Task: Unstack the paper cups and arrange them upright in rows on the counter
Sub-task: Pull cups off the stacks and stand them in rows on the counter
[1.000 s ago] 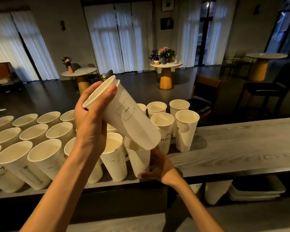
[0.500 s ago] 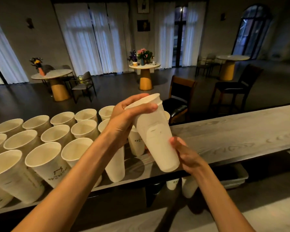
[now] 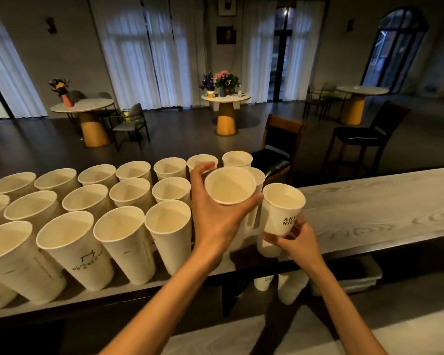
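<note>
Several tall white paper cups [image 3: 113,196] stand upright in three rows on the grey wooden counter [image 3: 369,208], filling its left half. My left hand [image 3: 215,216] grips the rim of an upright cup [image 3: 230,185] at the right end of the rows, thumb and fingers round its mouth. Just to the right, my right hand [image 3: 296,243] holds the lower part of another upright cup [image 3: 282,208] with black lettering, close to the counter's near edge. The two cups are apart, side by side.
The counter's right half is bare wood. Under the counter sit more cups [image 3: 290,288] and a white bin [image 3: 354,278]. Behind the counter stand a dark chair [image 3: 280,149], a bar stool [image 3: 364,139] and round tables with flowers [image 3: 224,98].
The stacked cups in both hands have come apart. My left hand now holds one cup upright by its rim and my right hand holds the other beside it, lower, at the counter.
</note>
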